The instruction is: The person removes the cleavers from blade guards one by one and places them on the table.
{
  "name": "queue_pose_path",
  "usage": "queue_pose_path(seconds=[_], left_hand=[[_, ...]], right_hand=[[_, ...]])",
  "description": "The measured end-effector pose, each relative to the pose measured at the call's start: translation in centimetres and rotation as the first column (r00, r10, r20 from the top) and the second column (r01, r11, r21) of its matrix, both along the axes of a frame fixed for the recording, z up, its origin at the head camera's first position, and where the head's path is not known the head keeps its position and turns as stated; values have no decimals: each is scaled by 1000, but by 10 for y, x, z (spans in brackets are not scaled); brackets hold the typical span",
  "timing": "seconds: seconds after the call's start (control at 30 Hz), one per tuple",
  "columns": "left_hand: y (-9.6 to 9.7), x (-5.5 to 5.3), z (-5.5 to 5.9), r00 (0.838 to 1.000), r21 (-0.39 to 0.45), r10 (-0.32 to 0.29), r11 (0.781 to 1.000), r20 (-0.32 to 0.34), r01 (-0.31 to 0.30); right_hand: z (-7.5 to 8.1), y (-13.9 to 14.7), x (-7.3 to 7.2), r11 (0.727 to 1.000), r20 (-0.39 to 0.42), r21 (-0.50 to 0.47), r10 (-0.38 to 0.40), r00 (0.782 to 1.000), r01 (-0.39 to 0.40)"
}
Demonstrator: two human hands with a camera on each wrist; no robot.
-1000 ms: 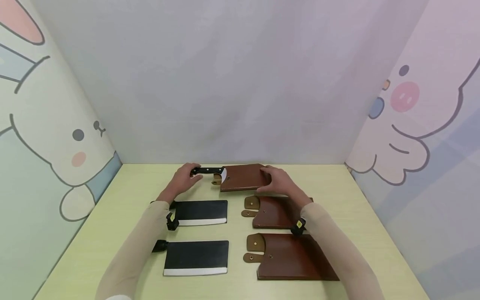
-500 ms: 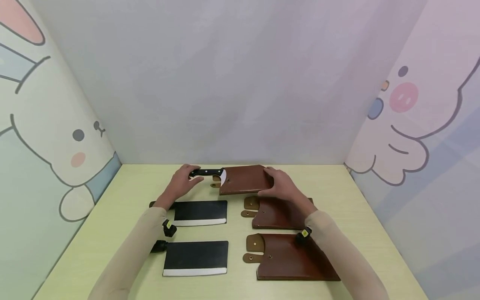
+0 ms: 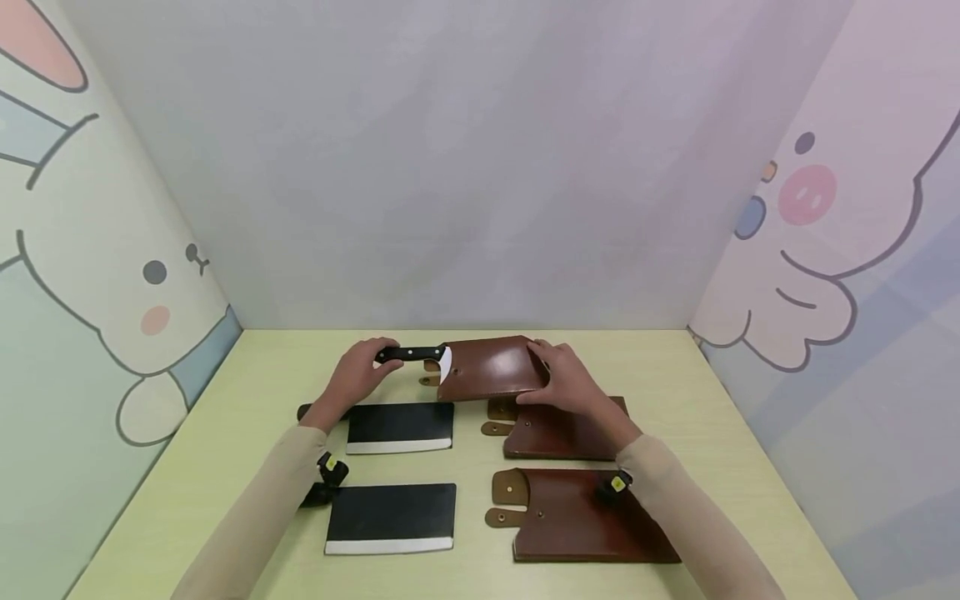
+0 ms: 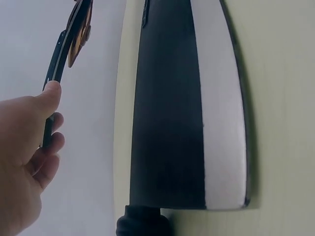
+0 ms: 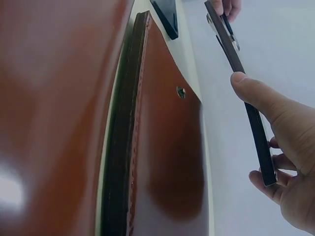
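Observation:
A cleaver with a black riveted handle (image 3: 410,354) is held up over the far part of the table. Most of its blade is hidden inside a brown leather sheath (image 3: 491,368); only a silvery strip of blade shows by the handle. My left hand (image 3: 354,377) grips the handle's end, thumb on the near side, as the left wrist view also shows. At the opposite end, my right hand (image 3: 567,379) holds the sheath between thumb and fingers. In the right wrist view the sheath (image 5: 253,123) appears edge-on. Its brown strap tabs (image 3: 430,380) hang loose near the handle.
Two cleavers with black blades and bright edges, one farther (image 3: 400,423) and one nearer (image 3: 392,514), lie on the left. Two brown sheaths, a far one (image 3: 562,433) partly covered by my hand and a near one (image 3: 581,521), lie right. A pale wall (image 3: 480,167) rises behind.
Both hands have brought the sheathed cleaver slightly upward and toward me, now overlapping the far sheath's upper edge in the head view. The lying cleavers and sheaths have stayed put.

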State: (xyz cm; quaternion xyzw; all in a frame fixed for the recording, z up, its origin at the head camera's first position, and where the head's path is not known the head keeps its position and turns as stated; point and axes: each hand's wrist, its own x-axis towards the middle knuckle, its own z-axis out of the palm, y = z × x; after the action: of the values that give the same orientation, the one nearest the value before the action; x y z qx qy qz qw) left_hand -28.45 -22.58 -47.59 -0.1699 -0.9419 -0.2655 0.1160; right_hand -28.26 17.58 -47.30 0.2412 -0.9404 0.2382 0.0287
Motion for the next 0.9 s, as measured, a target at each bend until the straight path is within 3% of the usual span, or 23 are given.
queue_pose_path(seconds=[0.13, 0.33, 0.6, 0.9], left_hand=[[1, 6, 0, 1000, -15, 7, 1000, -7, -7], [2, 11, 1, 1000, 26, -3, 1000, -17, 4], [3, 9, -5, 994, 23, 9, 1000, -105, -7], [6, 7, -1, 985, 22, 4, 1000, -172, 0]], right_hand=[[2, 2, 5, 1000, 11, -8, 7, 1000, -7], [4, 3, 12, 999, 17, -38, 2, 1000, -1], [4, 2, 13, 999, 13, -35, 8, 1000, -7], [2, 1, 10, 1000, -18, -12, 11, 1000, -12]])
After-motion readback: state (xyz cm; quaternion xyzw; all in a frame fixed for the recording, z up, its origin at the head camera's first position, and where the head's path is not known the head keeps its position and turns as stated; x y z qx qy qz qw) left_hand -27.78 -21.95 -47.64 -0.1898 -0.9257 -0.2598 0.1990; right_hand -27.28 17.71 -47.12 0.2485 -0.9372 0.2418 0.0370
